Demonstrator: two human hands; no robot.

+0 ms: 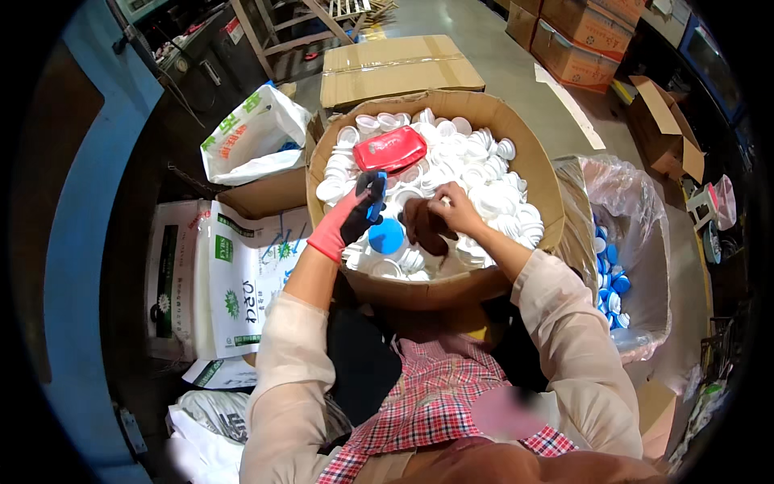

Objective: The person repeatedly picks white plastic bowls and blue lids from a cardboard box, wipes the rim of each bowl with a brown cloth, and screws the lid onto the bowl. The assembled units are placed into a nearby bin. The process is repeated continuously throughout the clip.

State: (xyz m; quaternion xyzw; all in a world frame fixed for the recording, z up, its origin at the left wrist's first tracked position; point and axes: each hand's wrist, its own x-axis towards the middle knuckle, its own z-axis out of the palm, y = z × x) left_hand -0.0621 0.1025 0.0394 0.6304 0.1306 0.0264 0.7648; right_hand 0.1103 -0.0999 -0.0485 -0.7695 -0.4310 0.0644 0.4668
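A large cardboard box full of white plastic caps stands in front of me. Over its near half, my left hand, in a pink and black glove, grips a blue cap seen edge-on. Just below it, a round blue cap lies face up among the white ones. My bare right hand hovers to the right, fingers bent and closed together; what they hold, if anything, is hidden. Beside its fingertips is a dark brown shape, perhaps a shadow. Farther back, a red pouch rests on the caps.
At right stands a plastic-lined box holding blue and white caps. A white plastic bag and printed sacks are at left. Behind the big box sits a closed carton; stacked cartons occupy the far right.
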